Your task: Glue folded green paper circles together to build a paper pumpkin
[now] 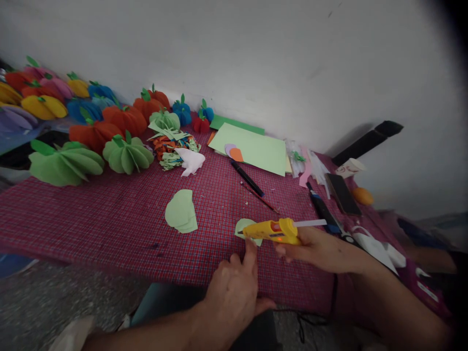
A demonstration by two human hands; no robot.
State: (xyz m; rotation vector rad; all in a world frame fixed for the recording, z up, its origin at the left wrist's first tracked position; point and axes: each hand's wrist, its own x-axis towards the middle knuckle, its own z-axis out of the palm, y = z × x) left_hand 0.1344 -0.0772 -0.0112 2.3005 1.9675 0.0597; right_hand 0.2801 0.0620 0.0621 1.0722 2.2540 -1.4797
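My right hand [314, 248] is closed around a yellow glue gun [274, 230] with a white glue stick poking out its back. The nozzle points left at a small light green paper piece [242, 227] lying on the red checked tablecloth [109, 219]. My left hand [234, 287] rests near the table's front edge, one finger stretched up and touching that paper piece, the other fingers loosely curled. A stack of light green rounded paper cutouts [181, 211] lies a little to the left.
Folded paper fruit in green [127, 154], orange [126, 119], yellow, blue and pink line the back left. Paper scraps [171, 144], green sheets [252, 146], a black pen [246, 178], a phone [341, 192], scissors and an orange ball [362, 196] lie further back and right.
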